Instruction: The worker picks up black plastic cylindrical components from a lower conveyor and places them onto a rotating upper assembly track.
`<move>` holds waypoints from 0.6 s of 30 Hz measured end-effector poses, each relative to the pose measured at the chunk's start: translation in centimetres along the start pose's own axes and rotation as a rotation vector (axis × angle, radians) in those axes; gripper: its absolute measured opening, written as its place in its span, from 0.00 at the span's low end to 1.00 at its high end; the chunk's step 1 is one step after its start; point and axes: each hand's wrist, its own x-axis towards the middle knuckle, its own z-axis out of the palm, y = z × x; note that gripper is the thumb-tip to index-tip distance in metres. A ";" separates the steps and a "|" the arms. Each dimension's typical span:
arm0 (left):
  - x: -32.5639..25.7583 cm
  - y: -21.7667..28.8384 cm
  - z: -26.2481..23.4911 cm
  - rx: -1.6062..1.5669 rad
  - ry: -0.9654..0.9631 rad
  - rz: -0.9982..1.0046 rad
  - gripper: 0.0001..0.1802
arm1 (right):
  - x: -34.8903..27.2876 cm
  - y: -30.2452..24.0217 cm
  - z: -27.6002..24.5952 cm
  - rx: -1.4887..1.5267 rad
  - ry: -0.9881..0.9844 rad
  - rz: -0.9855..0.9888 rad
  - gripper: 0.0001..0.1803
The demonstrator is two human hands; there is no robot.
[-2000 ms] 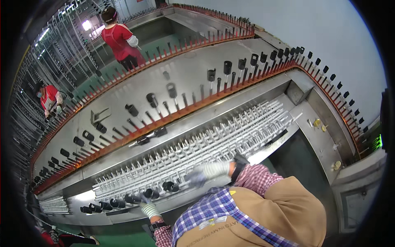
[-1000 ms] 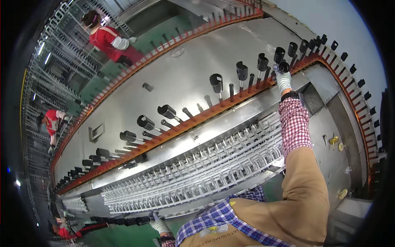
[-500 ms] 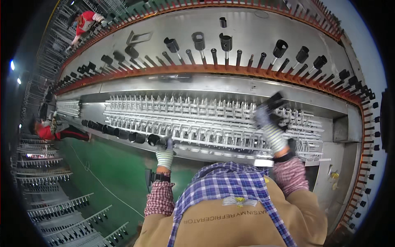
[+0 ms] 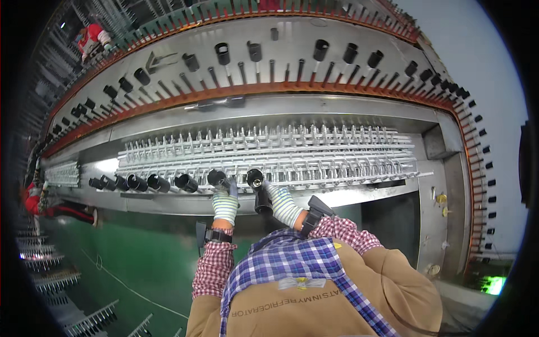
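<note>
My left hand [image 4: 225, 203], in a striped glove, is closed at the lower side of a black cup-shaped part [image 4: 217, 178] at the right end of a row of such parts along the front rack bar. Just to its right, my right hand [image 4: 283, 203] grips two black cylindrical parts. One black cylinder [image 4: 255, 177] points its open end up and shows a pale fitting inside. The other black cylinder [image 4: 263, 202] hangs below it, against the palm. The gloves hide my fingertips in part.
Silvery racks with upright prongs [image 4: 269, 149] fill the metal trough before me. Behind it, an orange conveyor rail [image 4: 252, 90] carries upright black rods and cups. It curves round on the right. Two people in red [image 4: 90, 40] [image 4: 36, 199] work at the far left.
My right hand has come left from above the racks to beside my left hand, carrying the black parts. The whole view has shifted, while my left hand stays by the row of cups.
</note>
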 end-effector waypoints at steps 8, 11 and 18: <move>0.5 1.8 -1.8 -0.023 -0.119 0.082 0.39 | -0.7 -1.6 -6.4 0.291 -0.166 0.505 0.20; 0.6 1.1 -0.6 -0.450 0.018 0.039 0.35 | -0.9 1.3 -4.8 0.235 -0.062 0.541 0.18; 0.1 1.2 0.3 -0.362 0.210 0.020 0.31 | -1.6 0.4 -9.9 0.004 -0.502 0.065 0.29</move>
